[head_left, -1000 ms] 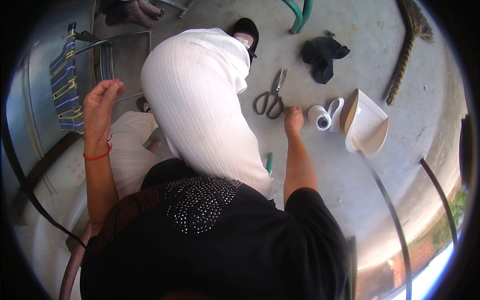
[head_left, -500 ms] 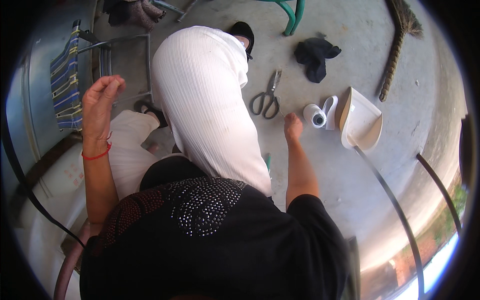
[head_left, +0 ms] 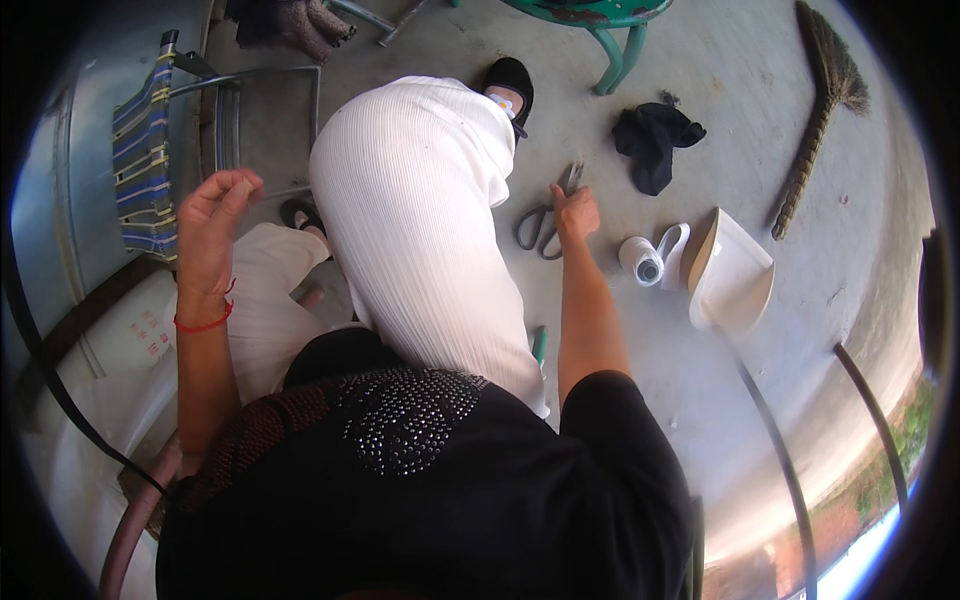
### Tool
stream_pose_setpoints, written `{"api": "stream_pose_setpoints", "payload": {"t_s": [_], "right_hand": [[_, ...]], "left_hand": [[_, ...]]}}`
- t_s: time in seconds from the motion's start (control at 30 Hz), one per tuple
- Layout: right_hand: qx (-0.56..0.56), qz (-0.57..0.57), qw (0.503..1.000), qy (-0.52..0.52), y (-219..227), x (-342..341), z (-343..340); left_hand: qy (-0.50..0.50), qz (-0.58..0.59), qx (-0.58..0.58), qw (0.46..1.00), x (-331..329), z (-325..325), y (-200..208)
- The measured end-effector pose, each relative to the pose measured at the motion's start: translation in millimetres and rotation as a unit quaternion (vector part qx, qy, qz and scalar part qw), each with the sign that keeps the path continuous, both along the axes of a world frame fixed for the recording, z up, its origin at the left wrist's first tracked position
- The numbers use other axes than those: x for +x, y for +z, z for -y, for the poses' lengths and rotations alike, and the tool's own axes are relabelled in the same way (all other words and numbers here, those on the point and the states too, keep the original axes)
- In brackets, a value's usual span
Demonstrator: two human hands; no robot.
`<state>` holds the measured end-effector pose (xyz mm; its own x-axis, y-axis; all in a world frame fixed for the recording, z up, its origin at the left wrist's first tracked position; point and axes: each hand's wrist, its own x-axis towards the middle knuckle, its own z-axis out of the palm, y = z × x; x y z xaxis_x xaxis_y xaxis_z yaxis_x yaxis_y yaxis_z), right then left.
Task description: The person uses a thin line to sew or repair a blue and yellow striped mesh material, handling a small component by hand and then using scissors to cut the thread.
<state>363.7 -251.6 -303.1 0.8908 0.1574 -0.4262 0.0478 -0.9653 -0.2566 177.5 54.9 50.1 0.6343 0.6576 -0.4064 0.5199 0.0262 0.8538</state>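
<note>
My left hand (head_left: pixel 212 228), a red cord bracelet at its wrist, is raised left of my white-trousered knee (head_left: pixel 405 190). Its thumb and fingers meet in a pinch; whatever they hold is too small to make out. My right hand (head_left: pixel 576 212) reaches down to the floor, fingers closed, beside the pivot and blades of a pair of dark-handled scissors (head_left: pixel 534 230). It partly covers them, and whether it grips them is hidden. Right of that hand lies a white roll (head_left: pixel 636 258) with a loose band (head_left: pixel 673 240) beside it. Beyond lies a crumpled black cloth (head_left: pixel 655 145).
A white dustpan (head_left: pixel 733 275) with a long dark handle lies at the right, and a straw broom (head_left: pixel 812 140) farther off. A green stool (head_left: pixel 610 15) stands at the far side. On the left is a metal-framed chair with a striped woven seat (head_left: pixel 147 155).
My right hand has moved forward and slightly left, from beside the scissors' handles to their pivot and blades. My left hand keeps its pinch. The whole view has shifted slightly.
</note>
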Motion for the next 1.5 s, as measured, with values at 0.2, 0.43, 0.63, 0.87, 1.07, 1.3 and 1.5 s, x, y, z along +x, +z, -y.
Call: {"api": "stream_pose_setpoints", "payload": {"t_s": [0.2, 0.43, 0.63, 0.87, 1.07, 1.3, 1.5], "right_hand": [[-0.007, -0.111, 0.994, -0.013, 18.4, 17.8, -24.5], [0.247, -0.138, 0.929, -0.238, -4.5, 69.5, -3.1], [0.427, -0.179, 0.761, -0.454, -16.3, 84.0, 12.1], [0.156, -0.011, 0.988, -0.021, -18.0, -0.5, 61.4], [0.038, 0.039, 0.997, 0.052, -14.6, -9.8, 41.7], [-0.013, 0.025, 0.981, 0.192, -26.2, -7.5, 53.6], [0.369, -0.136, 0.916, -0.071, 66.5, 30.2, 16.1]], "left_hand": [[0.045, 0.010, -0.003, 0.999, -4.5, -7.1, -3.6], [0.055, 0.011, -0.040, 0.998, -6.9, -11.5, -17.5], [0.031, 0.001, -0.045, 0.999, -6.6, -13.5, -20.0], [0.048, 0.003, -0.039, 0.998, -9.9, -16.4, -19.9], [0.045, 0.007, -0.035, 0.998, -3.0, -12.6, -16.5], [0.062, 0.055, -0.020, 0.996, 1.1, -4.7, -7.8], [0.075, 0.107, -0.010, 0.991, -5.9, 4.7, 9.0]]}}
